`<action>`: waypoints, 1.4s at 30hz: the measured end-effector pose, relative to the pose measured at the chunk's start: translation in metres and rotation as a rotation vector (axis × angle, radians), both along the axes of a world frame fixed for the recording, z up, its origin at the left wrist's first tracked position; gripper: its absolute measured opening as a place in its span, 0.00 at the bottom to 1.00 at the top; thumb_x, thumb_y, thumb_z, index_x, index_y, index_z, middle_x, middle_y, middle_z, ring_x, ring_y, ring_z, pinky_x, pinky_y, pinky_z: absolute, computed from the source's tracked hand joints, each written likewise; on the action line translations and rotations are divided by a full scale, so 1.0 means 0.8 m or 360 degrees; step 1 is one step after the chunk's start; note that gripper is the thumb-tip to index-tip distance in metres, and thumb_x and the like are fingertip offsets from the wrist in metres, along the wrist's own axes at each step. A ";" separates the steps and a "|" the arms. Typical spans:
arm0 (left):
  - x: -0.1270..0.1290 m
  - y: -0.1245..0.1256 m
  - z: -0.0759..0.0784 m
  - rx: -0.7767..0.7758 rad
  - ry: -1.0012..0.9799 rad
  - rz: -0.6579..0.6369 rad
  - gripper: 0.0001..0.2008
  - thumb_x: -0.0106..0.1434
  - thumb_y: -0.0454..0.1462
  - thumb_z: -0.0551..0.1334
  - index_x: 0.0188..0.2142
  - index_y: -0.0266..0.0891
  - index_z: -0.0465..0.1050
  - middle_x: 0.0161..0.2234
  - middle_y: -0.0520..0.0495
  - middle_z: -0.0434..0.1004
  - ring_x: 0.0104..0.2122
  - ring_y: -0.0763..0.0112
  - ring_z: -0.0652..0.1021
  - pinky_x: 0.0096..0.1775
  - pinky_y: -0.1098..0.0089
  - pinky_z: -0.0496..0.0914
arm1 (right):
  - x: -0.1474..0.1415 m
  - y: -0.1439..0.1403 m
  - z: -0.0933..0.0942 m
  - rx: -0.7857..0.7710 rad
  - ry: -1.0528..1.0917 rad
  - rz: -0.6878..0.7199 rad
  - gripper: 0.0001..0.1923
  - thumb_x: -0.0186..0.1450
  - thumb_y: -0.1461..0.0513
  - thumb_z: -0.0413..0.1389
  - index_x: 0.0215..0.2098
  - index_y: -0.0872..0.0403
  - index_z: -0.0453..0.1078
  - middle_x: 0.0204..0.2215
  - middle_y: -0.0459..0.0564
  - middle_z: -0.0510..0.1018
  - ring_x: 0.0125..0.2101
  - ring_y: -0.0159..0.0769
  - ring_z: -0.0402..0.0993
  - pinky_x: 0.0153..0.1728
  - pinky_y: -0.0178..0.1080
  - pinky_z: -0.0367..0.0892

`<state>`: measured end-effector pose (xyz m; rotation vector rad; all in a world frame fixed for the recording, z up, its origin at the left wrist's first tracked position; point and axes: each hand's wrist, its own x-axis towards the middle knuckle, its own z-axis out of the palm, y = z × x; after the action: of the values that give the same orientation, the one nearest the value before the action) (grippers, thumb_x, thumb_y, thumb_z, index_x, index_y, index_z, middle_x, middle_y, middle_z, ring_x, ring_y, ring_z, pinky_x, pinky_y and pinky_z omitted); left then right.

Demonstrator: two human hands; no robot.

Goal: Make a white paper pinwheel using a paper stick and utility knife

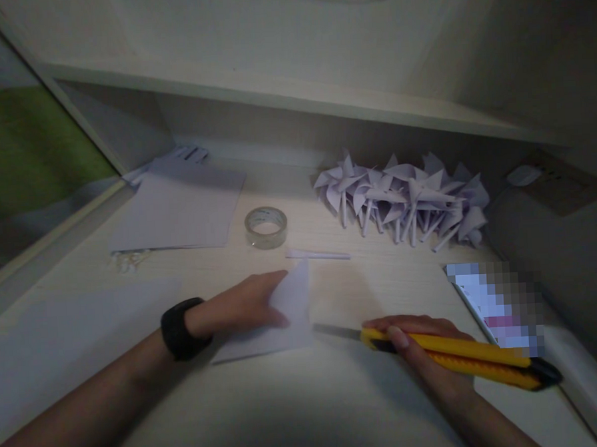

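Head view: my left hand lies flat, fingers spread, pressing down on a folded sheet of paper on the counter. Not gripping, just pinning it. Black watch on that wrist. My right hand is clenched around a yellow utility knife, thumb on top of the handle. The knife's blade is extended and points left, tip right at the paper's right edge; I can't tell if it's touching. The knife lies low and nearly level over the counter.

Just beyond the paper: a thin rolled paper stick lying flat. Left of that, a roll of clear tape on its side, hole up. Further left and back, a stack of loose paper sheets, with a small clump of white bits near its front corner, too blurred to identify.

Back right, under the shelf: a pile of paper pinwheels on sticks, heaped together. Right of my knife hand, a flat object that's pixelated out. Lighting is dim, edges soft.
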<state>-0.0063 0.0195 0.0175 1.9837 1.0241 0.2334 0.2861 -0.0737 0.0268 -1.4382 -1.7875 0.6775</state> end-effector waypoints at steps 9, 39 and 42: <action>-0.009 0.003 -0.009 -0.0012 -0.0237 -0.0039 0.41 0.52 0.44 0.70 0.63 0.45 0.57 0.62 0.42 0.61 0.58 0.51 0.66 0.57 0.55 0.58 | -0.017 -0.002 -0.011 0.0017 -0.0041 0.0148 0.09 0.64 0.55 0.57 0.33 0.42 0.80 0.30 0.42 0.84 0.30 0.35 0.82 0.33 0.33 0.77; -0.018 -0.038 0.000 0.0193 0.0142 -0.0017 0.20 0.53 0.36 0.66 0.47 0.44 0.70 0.44 0.47 0.68 0.43 0.61 0.71 0.44 0.64 0.65 | -0.021 -0.006 -0.009 0.0028 -0.0153 0.0075 0.10 0.64 0.53 0.56 0.34 0.42 0.80 0.31 0.42 0.84 0.31 0.37 0.82 0.34 0.36 0.78; -0.019 -0.042 0.004 0.0178 0.0131 -0.0029 0.20 0.55 0.36 0.64 0.49 0.43 0.69 0.46 0.46 0.67 0.44 0.61 0.71 0.45 0.64 0.66 | -0.022 -0.005 -0.006 0.0022 -0.0128 0.0067 0.11 0.64 0.53 0.56 0.33 0.43 0.80 0.31 0.43 0.84 0.31 0.38 0.82 0.34 0.37 0.78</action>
<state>-0.0213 -0.0141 0.0205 2.1177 1.0650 0.2042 0.2684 -0.0778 0.0217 -1.4403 -1.8853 0.6352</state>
